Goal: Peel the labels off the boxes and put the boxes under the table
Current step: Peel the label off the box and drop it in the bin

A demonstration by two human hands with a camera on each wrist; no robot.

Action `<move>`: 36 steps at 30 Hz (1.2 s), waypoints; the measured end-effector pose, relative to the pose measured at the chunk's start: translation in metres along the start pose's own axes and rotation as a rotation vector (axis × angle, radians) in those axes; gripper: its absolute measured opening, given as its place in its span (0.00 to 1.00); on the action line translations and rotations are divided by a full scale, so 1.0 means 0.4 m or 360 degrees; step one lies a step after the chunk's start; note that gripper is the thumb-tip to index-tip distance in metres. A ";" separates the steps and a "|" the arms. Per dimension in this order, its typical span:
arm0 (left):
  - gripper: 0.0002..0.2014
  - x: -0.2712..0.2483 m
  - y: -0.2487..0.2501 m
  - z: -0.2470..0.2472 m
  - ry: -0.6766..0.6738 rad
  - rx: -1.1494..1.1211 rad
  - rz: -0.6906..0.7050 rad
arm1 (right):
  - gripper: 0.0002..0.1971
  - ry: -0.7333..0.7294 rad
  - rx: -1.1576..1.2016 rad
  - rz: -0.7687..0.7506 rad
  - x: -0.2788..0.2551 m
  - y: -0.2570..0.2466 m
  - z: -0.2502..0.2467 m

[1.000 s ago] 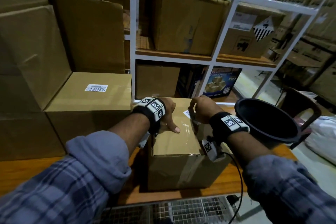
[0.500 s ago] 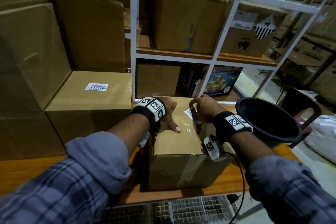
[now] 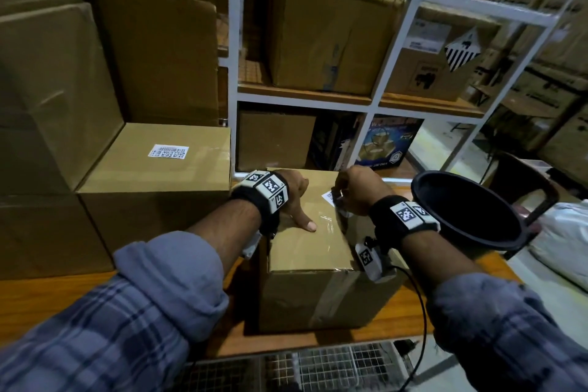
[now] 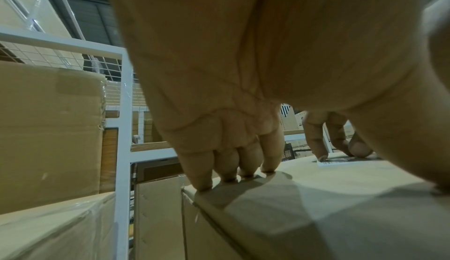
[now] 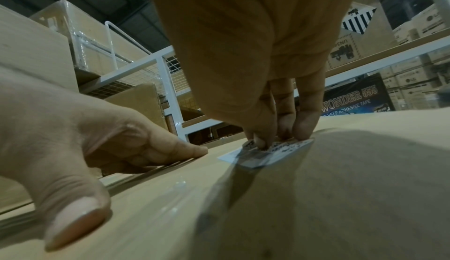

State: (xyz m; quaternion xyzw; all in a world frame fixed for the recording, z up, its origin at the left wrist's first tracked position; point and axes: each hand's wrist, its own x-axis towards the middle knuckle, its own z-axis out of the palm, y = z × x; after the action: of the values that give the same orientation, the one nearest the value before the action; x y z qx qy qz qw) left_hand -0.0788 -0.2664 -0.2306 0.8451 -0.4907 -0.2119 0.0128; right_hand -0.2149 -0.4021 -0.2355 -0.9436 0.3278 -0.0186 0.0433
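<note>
Box (image 3: pixel 308 242) sits on the tabletop (image 3: pixel 47 302); left hand (image 3: pixel 294 192) presses flat on its top, fingers straight, while right hand (image 3: pixel 356 189) pinches the label (image 5: pixel 265 153).

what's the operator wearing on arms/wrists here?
Blue-grey plaid sleeves, rolled back to show plain blue-grey lining. Each wrist carries a black band with white square fiducial tags. A white tagged camera pod hangs under the right wrist, trailing a black cable.

Blue plaid sleeves (image 3: pixel 105 337), marker-tagged black wristbands (image 3: pixel 265 194)
</note>
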 end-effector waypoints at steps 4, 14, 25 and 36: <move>0.57 0.001 -0.005 0.004 0.0021 0.0005 0.0028 | 0.14 0.0034 -0.0027 0.0024 0.006 -0.004 0.005; 0.57 -0.002 -0.005 0.004 0.0033 0.0020 0.0029 | 0.07 0.0098 0.0105 0.0075 0.028 0.015 0.018; 0.53 -0.015 0.000 -0.002 0.0042 -0.0039 0.0014 | 0.08 0.0094 0.0029 0.0038 0.027 0.013 0.015; 0.56 -0.019 0.004 -0.006 0.0006 0.0034 0.0036 | 0.07 0.0078 0.0059 0.0063 0.013 0.009 0.001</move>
State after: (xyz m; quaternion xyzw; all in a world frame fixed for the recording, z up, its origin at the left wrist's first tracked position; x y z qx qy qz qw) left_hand -0.0824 -0.2614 -0.2254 0.8400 -0.5024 -0.2047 0.0071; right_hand -0.2128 -0.4080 -0.2362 -0.9352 0.3471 -0.0469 0.0531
